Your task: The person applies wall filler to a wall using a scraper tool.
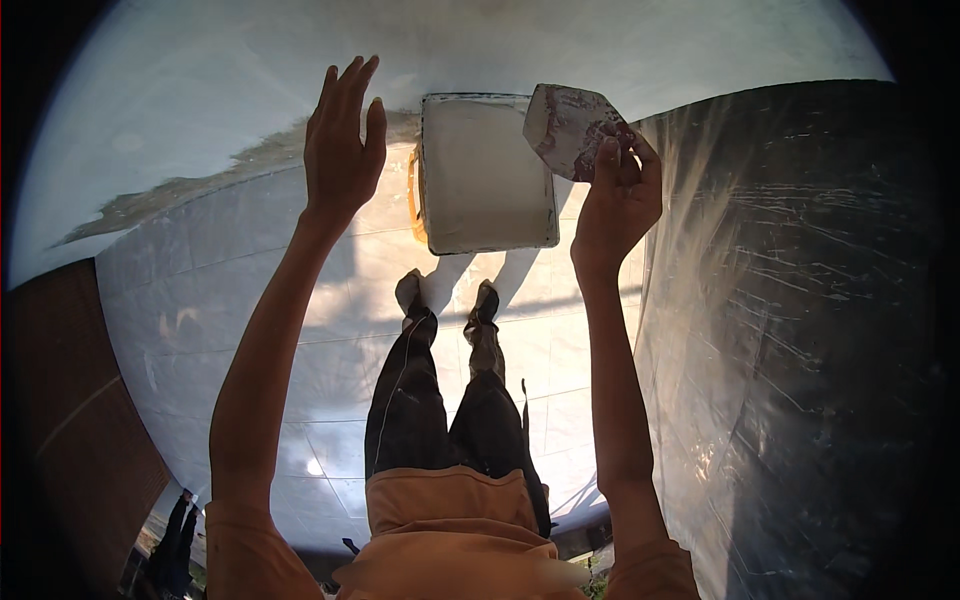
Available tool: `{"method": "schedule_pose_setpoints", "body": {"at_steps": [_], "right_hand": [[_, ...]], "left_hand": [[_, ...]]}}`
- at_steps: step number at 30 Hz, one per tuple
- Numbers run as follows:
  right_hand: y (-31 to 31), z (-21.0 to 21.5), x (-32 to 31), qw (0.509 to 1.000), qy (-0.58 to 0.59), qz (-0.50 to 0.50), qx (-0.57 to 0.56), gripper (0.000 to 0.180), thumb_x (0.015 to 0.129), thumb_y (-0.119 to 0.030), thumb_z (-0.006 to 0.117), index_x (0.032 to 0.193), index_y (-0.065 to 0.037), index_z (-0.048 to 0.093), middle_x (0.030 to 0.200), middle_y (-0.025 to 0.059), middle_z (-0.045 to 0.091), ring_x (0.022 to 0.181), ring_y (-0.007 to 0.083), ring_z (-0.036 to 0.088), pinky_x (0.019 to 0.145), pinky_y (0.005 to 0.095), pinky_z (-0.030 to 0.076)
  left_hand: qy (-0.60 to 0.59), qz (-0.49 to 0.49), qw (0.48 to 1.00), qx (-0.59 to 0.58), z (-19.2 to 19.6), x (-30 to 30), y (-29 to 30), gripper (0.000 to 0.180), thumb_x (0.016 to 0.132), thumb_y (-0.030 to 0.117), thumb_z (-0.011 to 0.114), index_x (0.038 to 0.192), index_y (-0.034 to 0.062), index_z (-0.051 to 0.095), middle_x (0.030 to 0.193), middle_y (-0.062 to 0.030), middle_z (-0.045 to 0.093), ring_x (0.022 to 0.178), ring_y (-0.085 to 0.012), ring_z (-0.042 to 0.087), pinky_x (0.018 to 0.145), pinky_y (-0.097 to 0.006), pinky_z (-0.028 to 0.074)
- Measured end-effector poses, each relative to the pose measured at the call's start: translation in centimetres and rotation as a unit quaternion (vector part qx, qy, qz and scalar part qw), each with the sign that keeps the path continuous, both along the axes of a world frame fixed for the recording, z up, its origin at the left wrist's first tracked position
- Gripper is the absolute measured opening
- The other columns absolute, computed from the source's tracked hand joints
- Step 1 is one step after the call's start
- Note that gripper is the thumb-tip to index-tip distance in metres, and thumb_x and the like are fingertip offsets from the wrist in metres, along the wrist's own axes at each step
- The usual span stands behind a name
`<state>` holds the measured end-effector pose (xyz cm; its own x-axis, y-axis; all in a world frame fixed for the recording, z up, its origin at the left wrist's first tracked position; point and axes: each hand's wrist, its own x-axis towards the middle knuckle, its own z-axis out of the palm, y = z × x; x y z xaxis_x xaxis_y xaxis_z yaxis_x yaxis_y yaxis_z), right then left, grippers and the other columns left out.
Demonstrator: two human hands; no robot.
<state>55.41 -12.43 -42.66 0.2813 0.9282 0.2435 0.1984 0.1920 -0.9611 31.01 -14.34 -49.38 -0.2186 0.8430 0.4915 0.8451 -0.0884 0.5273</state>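
Observation:
My right hand point(617, 205) grips a flat, angular scraper plate point(572, 130) between thumb and fingers. The plate is pale grey with reddish-brown stains, and its left corner overlaps the right rim of a rectangular container in this view. That container point(424, 180) has a dark, smeared rim; a smooth off-white surface fills its outline, and I cannot tell how deep it is. To the left of it, my left hand point(343, 140) is raised with fingers stretched out, holding nothing and apart from the container. Whether either hand touches the wall cannot be made out.
A whitish wall point(250, 80) with a grey unpainted patch rises ahead. Dark, scratched sheeting point(790, 330) covers the right side. My feet stand on pale tiles point(330, 390) just before the container, an orange edge point(416, 200) at its left. Another person's dark-clothed legs point(175, 540) appear at lower left.

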Motion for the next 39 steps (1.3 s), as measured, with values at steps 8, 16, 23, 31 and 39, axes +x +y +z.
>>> {"method": "schedule_pose_setpoints", "body": {"at_steps": [8, 16, 23, 31, 39], "right_hand": [[-0.1, -9.7, 1.7, 0.994, 0.034, 0.057, -0.084, 0.022, 0.096, -0.006, 0.056, 0.117, 0.001, 0.052, 0.098, 0.0111, 0.068, 0.085, 0.0092, 0.059, 0.075, 0.0235, 0.048], [0.2, -14.7, 3.4, 0.99, 0.053, 0.08, -0.101, 0.023, 0.097, -0.005, 0.056, 0.118, 0.0, 0.05, 0.106, 0.014, 0.067, 0.101, 0.0138, 0.06, 0.084, 0.025, 0.047], [0.2, -16.6, 4.1, 0.988, 0.044, 0.099, -0.112, 0.024, 0.098, -0.005, 0.054, 0.12, 0.0, 0.049, 0.109, 0.0152, 0.066, 0.103, 0.0148, 0.06, 0.086, 0.0261, 0.047], [-0.6, -19.8, 4.0, 0.988, 0.032, 0.069, -0.137, 0.024, 0.098, -0.006, 0.053, 0.12, 0.0, 0.047, 0.103, 0.0149, 0.067, 0.096, 0.0132, 0.062, 0.081, 0.0259, 0.049], [1.2, -23.4, 2.7, 0.98, 0.011, 0.105, -0.169, 0.023, 0.097, -0.005, 0.051, 0.119, -0.001, 0.048, 0.089, 0.0129, 0.071, 0.076, 0.0102, 0.063, 0.065, 0.0255, 0.048]], "left_hand": [[-0.047, 0.05, 0.996, -0.061, -10.4, 3.2, -3.8, 0.04, 0.096, 0.018, 0.049, 0.136, 0.0119, 0.049, 0.138, -0.0156, 0.051, 0.136, -0.0408, 0.037, 0.106, -0.05, 0.037], [-0.075, 0.102, 0.977, -0.17, -14.4, 7.5, -7.2, 0.04, 0.1, 0.018, 0.045, 0.138, 0.0061, 0.045, 0.14, -0.0152, 0.049, 0.137, -0.0398, 0.035, 0.11, -0.048, 0.033], [-0.102, 0.097, 0.975, -0.173, -16.0, 8.8, -7.3, 0.04, 0.099, 0.017, 0.045, 0.138, 0.0077, 0.044, 0.141, -0.0161, 0.048, 0.137, -0.0413, 0.034, 0.11, -0.049, 0.033], [-0.132, 0.058, 0.969, -0.202, -17.7, 10.1, -6.9, 0.041, 0.1, 0.018, 0.044, 0.139, 0.0084, 0.043, 0.141, -0.0172, 0.047, 0.137, -0.0414, 0.033, 0.111, -0.049, 0.033], [-0.195, 0.04, 0.957, -0.213, -19.7, 12.7, -6.0, 0.042, 0.097, 0.016, 0.045, 0.137, 0.0022, 0.045, 0.134, -0.0245, 0.05, 0.131, -0.046, 0.04, 0.105, -0.05, 0.038]]}}
